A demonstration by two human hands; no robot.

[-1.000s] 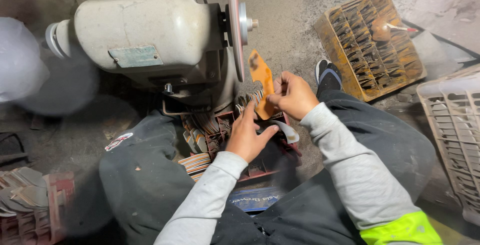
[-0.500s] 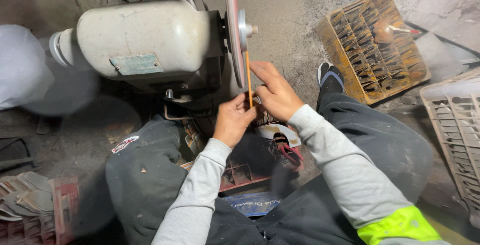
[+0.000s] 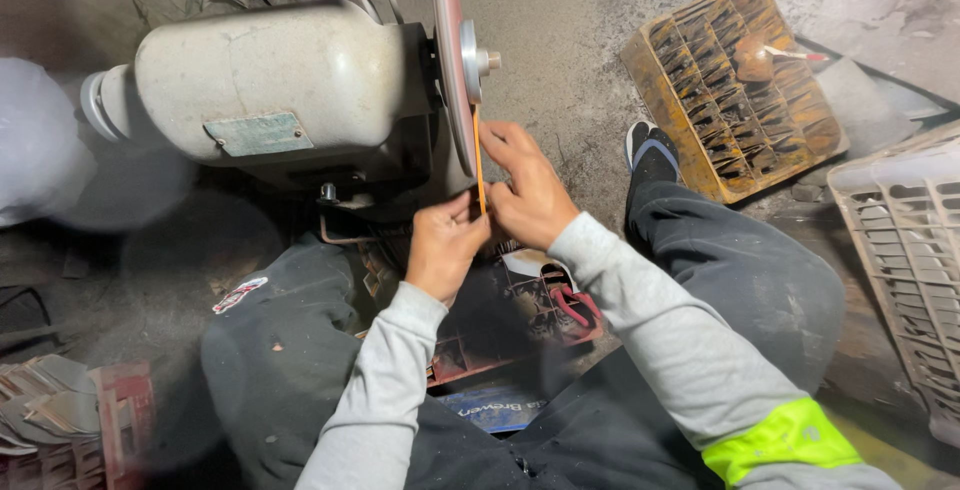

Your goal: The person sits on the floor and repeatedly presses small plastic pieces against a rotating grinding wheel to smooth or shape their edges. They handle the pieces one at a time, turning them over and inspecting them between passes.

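Note:
A white bench grinder motor (image 3: pixel 270 95) sits on the ground with its reddish grinding wheel (image 3: pixel 448 50) seen edge-on. A thin orange flat piece (image 3: pixel 479 158) stands on edge against the wheel's right face. My left hand (image 3: pixel 443 248) pinches its lower end from the left. My right hand (image 3: pixel 528 188) grips it from the right, fingers reaching up beside the wheel. Both arms wear grey sleeves; the right one has a yellow-green cuff band.
A rusty orange crate (image 3: pixel 738 85) with a small tool lies at the upper right, a grey plastic crate (image 3: pixel 905 260) at the right edge. A red box (image 3: pixel 520 320) sits between my legs. A red crate with stacked metal pieces (image 3: pixel 60 420) is lower left. My foot (image 3: pixel 652 150) rests near the grinder.
The orange piece has turned from flat-facing to edge-on and moved up against the wheel. Both hands rose with it toward the grinder.

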